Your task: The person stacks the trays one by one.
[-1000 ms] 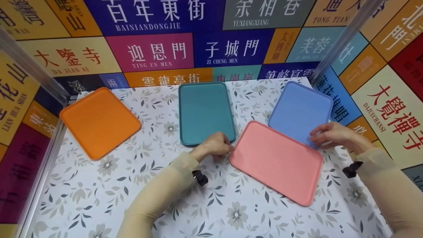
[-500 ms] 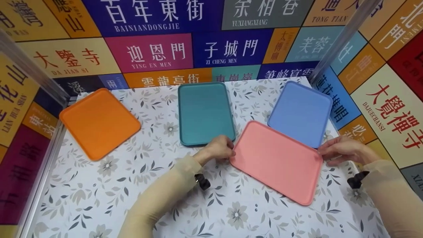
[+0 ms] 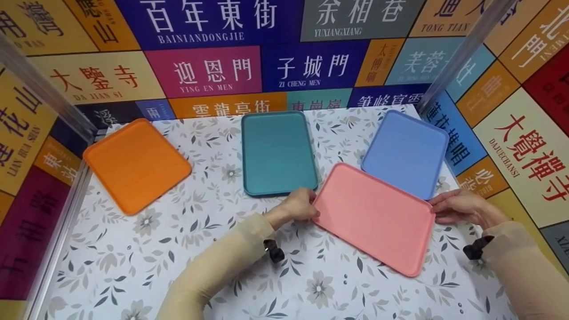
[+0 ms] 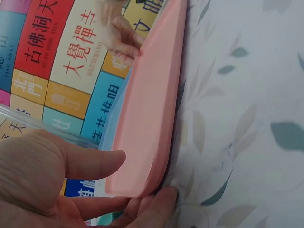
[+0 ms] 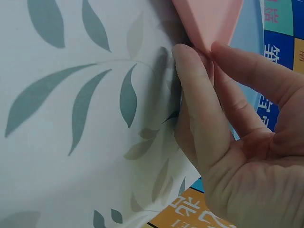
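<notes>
A pink tray [image 3: 373,220] lies slanted on the patterned tabletop, its upper right edge overlapping or touching the blue tray [image 3: 405,153]. At its left end my left hand [image 3: 298,205] grips the rim. In the left wrist view, that hand's thumb [image 4: 102,163] is over the tray's edge and the fingertips are at the corner from below. My right hand [image 3: 462,208] pinches the opposite corner, thumb and fingertips meeting there in the right wrist view. Part of the right hand's fingers is hidden in the head view.
A teal tray [image 3: 280,153] lies at the back middle, close to my left hand. Farther left is an orange tray [image 3: 138,166]. Walls of coloured panels with lettering [image 3: 202,71] enclose the back and both sides of the floral tabletop [image 3: 249,275].
My right hand has come from over the blue tray's near corner down to the pink tray's right corner. The left hand has shifted slightly onto the pink tray's left rim. The trays look unmoved.
</notes>
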`<action>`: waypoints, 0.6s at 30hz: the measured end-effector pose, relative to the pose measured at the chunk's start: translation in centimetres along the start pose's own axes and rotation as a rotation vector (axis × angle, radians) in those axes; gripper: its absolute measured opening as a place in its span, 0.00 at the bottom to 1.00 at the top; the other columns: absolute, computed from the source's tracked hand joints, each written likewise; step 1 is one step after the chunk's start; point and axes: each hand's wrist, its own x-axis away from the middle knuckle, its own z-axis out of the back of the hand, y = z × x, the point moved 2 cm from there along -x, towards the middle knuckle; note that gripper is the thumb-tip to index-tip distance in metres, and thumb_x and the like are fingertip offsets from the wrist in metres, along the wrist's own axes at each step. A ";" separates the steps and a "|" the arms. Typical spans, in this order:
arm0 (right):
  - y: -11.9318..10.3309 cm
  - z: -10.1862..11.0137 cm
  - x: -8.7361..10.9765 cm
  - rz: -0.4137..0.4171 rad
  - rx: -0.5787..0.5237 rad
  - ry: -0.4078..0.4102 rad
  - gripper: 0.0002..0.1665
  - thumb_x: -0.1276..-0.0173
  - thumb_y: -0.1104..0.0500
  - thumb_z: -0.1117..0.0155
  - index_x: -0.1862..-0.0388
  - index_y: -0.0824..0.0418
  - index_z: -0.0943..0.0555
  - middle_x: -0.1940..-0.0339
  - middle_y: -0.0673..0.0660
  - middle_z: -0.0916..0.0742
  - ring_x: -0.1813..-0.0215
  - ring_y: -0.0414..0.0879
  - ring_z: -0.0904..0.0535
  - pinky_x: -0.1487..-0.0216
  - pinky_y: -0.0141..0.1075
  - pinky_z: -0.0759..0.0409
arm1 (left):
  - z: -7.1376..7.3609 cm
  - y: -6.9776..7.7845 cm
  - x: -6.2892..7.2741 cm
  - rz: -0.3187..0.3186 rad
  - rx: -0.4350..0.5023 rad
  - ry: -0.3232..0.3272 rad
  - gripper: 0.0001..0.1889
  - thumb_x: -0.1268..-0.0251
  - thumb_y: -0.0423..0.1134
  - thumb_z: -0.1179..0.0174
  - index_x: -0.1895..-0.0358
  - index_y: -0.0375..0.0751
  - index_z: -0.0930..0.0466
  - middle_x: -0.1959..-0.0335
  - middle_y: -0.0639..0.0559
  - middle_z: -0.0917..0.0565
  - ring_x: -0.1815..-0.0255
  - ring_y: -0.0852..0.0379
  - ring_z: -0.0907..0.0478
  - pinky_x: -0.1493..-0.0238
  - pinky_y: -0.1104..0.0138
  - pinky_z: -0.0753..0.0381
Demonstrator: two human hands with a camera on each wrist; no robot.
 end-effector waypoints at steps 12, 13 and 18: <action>1.0 0.6 0.5 0.029 -0.239 -0.127 0.20 0.17 0.73 0.40 0.51 0.55 0.04 0.54 0.59 0.02 0.51 0.50 0.02 0.43 0.41 0.05 | -1.1 -0.6 0.0 -0.008 0.305 -0.014 0.28 0.37 0.20 0.36 0.30 0.24 0.20 0.46 0.35 0.10 0.57 0.55 0.17 0.56 0.71 0.15; 1.0 0.6 0.5 0.033 -0.256 -0.138 0.20 0.16 0.73 0.41 0.51 0.56 0.04 0.54 0.59 0.02 0.51 0.50 0.02 0.43 0.42 0.05 | -1.2 -0.7 0.0 -0.012 0.334 -0.009 0.30 0.38 0.19 0.37 0.29 0.24 0.21 0.47 0.34 0.10 0.57 0.55 0.17 0.58 0.71 0.15; 0.8 0.6 1.0 0.039 -0.335 -0.216 0.22 0.14 0.73 0.46 0.47 0.59 0.06 0.50 0.60 0.03 0.47 0.51 0.03 0.41 0.42 0.06 | -1.3 -0.9 0.0 -0.003 0.479 0.026 0.35 0.38 0.16 0.42 0.23 0.27 0.24 0.43 0.33 0.11 0.54 0.52 0.13 0.58 0.67 0.07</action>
